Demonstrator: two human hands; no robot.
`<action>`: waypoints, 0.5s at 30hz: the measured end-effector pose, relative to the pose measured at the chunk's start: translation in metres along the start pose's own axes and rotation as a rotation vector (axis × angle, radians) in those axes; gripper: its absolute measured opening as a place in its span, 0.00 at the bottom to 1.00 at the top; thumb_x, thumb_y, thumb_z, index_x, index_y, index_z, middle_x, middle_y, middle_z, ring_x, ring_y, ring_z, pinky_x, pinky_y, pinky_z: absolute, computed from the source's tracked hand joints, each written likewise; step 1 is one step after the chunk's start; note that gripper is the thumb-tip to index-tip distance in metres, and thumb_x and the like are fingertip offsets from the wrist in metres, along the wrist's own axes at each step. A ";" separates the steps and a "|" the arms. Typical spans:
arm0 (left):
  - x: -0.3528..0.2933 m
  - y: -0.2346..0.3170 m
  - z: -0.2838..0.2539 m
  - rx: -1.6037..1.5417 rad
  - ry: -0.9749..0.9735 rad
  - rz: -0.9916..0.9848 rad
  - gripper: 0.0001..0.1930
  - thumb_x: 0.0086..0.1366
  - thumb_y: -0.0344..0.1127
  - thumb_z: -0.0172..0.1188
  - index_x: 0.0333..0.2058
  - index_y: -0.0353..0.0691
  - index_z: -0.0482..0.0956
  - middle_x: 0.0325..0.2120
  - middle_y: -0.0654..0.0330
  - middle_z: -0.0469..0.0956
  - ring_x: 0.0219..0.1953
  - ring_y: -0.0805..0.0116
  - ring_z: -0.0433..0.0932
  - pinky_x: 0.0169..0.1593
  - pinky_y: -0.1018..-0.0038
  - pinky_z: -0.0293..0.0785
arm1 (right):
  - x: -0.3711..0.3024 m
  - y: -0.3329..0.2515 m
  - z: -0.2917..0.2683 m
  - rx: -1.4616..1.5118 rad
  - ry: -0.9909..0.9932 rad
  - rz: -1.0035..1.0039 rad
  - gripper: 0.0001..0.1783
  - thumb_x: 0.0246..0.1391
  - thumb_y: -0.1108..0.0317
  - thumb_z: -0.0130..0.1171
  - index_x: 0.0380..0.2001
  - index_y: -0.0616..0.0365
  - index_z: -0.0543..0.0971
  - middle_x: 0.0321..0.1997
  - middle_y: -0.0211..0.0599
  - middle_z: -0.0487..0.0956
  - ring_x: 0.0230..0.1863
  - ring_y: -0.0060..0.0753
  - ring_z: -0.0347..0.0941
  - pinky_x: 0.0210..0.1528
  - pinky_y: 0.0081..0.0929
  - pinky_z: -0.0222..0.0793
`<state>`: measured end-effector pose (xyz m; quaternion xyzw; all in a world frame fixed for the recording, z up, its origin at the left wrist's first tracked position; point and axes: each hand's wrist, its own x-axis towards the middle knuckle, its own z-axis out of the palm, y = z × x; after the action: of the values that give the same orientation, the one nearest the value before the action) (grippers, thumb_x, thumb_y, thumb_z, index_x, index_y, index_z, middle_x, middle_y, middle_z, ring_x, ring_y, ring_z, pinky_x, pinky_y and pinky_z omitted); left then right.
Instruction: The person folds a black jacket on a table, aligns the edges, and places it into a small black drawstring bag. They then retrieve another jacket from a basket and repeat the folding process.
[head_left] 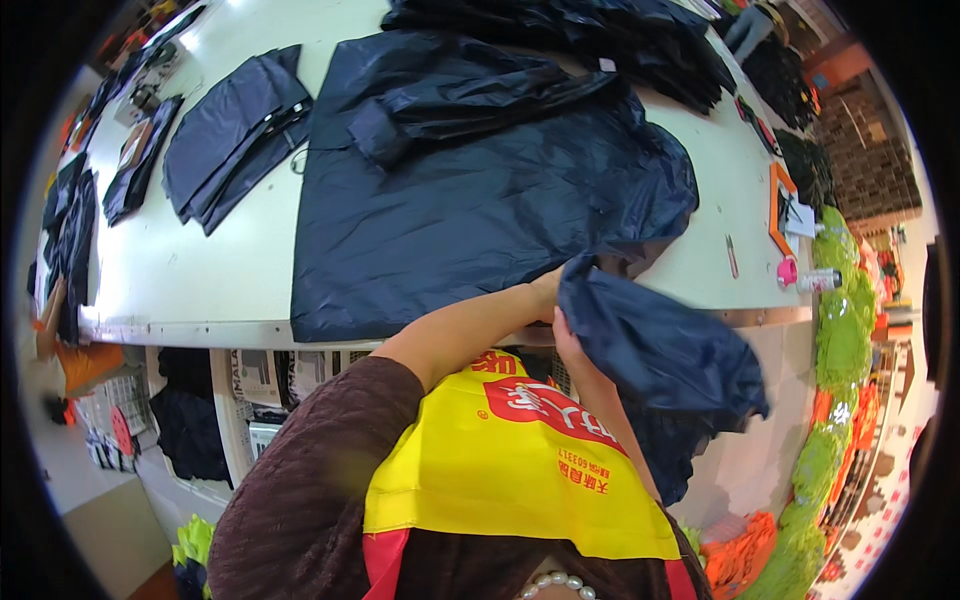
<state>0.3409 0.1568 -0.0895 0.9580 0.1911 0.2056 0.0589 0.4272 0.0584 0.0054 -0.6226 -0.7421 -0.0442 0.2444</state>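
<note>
A dark navy garment (430, 230) of thin, shiny fabric lies spread over the front of the white table, a sleeve-like part folded across its upper area. Its right side is lifted, and a loose part hangs beyond the table's front edge. At that edge my left hand (546, 286), reaching across from the left, is closed on the lifted fabric, its fingertips hidden under it. Just below, my right hand (567, 338) grips the same fabric; the hanging part covers most of its fingers.
Folded dark garments (240, 130) lie left on the white table (210, 270), with a dark pile (580, 35) at the back. Small snips (732, 256), a pink tape roll (787, 271) and an orange frame (782, 210) lie right. Green garments (845, 310) line the right side. Another person's arm (52, 310) shows far left.
</note>
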 end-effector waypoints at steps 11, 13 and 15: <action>-0.237 0.029 -0.168 0.220 0.025 -0.934 0.29 0.51 0.44 0.63 0.52 0.44 0.70 0.54 0.55 0.68 0.59 0.56 0.62 0.60 0.59 0.56 | 0.009 0.052 0.021 0.191 -0.324 -0.141 0.40 0.31 0.83 0.61 0.55 0.59 0.67 0.52 0.46 0.68 0.53 0.50 0.63 0.57 0.36 0.59; -0.325 0.020 -0.175 0.279 0.287 -1.272 0.25 0.55 0.37 0.60 0.51 0.38 0.71 0.53 0.48 0.68 0.57 0.50 0.65 0.58 0.61 0.60 | 0.003 0.050 0.023 0.203 -0.325 -0.193 0.41 0.29 0.85 0.59 0.55 0.60 0.66 0.54 0.46 0.68 0.54 0.50 0.62 0.58 0.36 0.58; -0.332 0.010 -0.208 -0.112 0.457 -1.650 0.18 0.61 0.39 0.56 0.45 0.32 0.75 0.43 0.46 0.76 0.49 0.51 0.74 0.51 0.66 0.68 | -0.001 0.054 0.027 0.188 -0.305 -0.234 0.42 0.28 0.85 0.60 0.55 0.60 0.66 0.54 0.46 0.68 0.54 0.50 0.62 0.58 0.37 0.59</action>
<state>-0.0225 0.0253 -0.0221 0.4432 0.8236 0.2943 0.1968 0.4705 0.0791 -0.0314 -0.5060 -0.8386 0.0920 0.1797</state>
